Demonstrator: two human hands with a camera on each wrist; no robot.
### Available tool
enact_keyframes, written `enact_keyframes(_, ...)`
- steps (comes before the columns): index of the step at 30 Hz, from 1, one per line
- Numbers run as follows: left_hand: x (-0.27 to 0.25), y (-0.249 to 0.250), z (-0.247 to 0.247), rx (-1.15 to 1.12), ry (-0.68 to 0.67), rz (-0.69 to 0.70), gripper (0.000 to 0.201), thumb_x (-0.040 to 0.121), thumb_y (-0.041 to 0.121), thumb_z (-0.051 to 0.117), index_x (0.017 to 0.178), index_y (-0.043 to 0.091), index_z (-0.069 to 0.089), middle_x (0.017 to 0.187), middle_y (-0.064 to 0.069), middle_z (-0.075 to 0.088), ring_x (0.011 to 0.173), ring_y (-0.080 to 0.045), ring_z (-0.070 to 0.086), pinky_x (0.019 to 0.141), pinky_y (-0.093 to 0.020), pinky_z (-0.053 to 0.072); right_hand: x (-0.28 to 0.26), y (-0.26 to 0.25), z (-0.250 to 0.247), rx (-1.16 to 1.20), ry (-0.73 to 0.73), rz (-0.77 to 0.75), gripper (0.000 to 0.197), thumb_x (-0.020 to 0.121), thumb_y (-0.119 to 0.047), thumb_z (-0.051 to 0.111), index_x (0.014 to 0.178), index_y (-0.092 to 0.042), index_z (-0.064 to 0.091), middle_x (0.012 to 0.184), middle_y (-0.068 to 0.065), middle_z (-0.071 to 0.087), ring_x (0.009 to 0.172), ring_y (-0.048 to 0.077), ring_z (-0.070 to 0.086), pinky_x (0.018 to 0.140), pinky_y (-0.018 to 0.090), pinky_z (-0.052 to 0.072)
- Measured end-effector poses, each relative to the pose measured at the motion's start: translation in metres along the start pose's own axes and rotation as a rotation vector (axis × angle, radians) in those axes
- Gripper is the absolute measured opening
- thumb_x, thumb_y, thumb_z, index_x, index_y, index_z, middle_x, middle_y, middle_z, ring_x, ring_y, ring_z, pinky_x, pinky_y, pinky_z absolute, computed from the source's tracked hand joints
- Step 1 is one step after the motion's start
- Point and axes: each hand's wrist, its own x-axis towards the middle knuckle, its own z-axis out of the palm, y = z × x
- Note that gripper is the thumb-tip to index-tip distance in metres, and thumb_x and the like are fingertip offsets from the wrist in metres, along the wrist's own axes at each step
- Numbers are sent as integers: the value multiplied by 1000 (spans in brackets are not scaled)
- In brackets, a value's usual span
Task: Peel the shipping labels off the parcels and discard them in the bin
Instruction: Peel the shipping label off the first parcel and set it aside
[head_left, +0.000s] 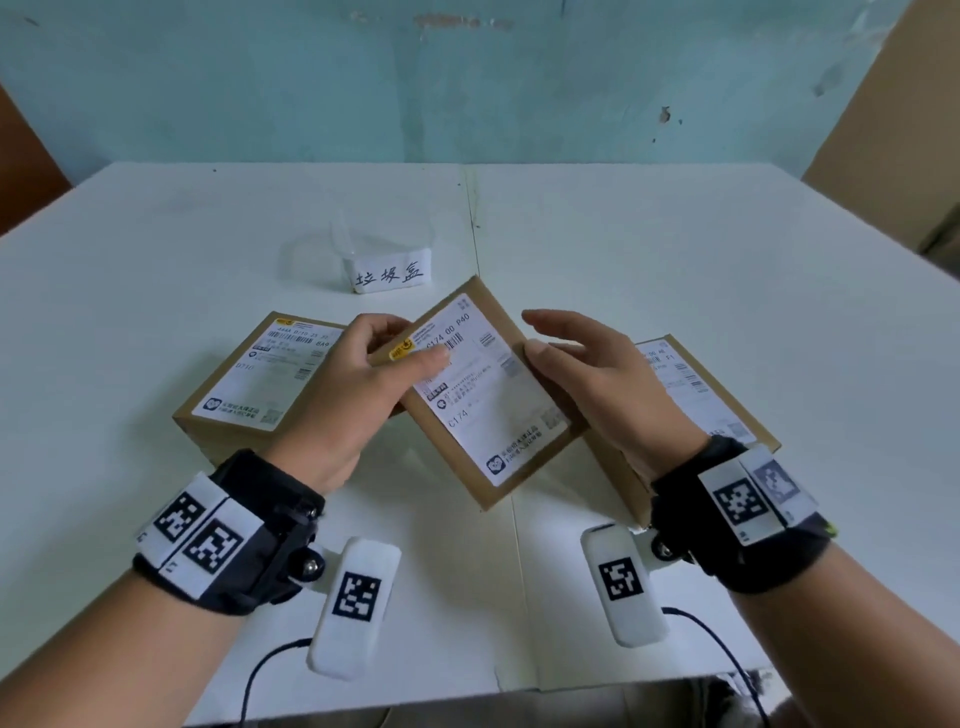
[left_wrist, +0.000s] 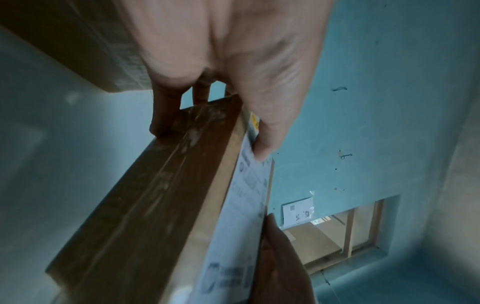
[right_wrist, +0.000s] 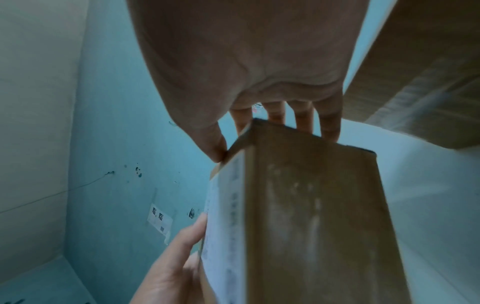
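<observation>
Fingers of the left hand curl round the far left corner of a flat brown cardboard parcel, thumb pressed on its white printed shipping label. Held tilted above the white worktop, the parcel also sits in the right hand, thumb at its right edge, fingers underneath. Two more labelled parcels lie beside it; a clear plastic bin stands beyond.
</observation>
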Motion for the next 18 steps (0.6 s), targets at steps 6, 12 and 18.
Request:
enact_keyframes(6, -9, -1, 10, 264, -74, 81, 92, 73, 49, 85, 151, 47, 34, 131, 6, 51, 120, -11, 58, 102, -35, 50, -3, -10, 3, -74, 45, -85, 29, 101, -39, 62, 123, -32, 79, 106, -15, 81, 102, 5, 76, 95, 41, 61)
enact_keyframes(12, -10, -16, 18, 433, -123, 84, 127, 45, 89, 74, 152, 56, 12, 139, 11, 48, 130, -9, 51, 108, -39, 46, -10, -13, 8, -127, 98, -181, 44, 86, -46, 62, 124, -31, 79, 115, -20, 78, 110, -8, 69, 100, 30, 57)
enact_keyframes(18, -12, -9, 23, 320, -72, 89, 108, 60, 63, 86, 151, 46, 30, 136, 7, 52, 125, -9, 57, 107, -36, 47, -3, -10, 2, -133, 79, -122, 49, 83, -53, 65, 129, -36, 75, 127, -18, 74, 118, -5, 66, 108, 36, 54)
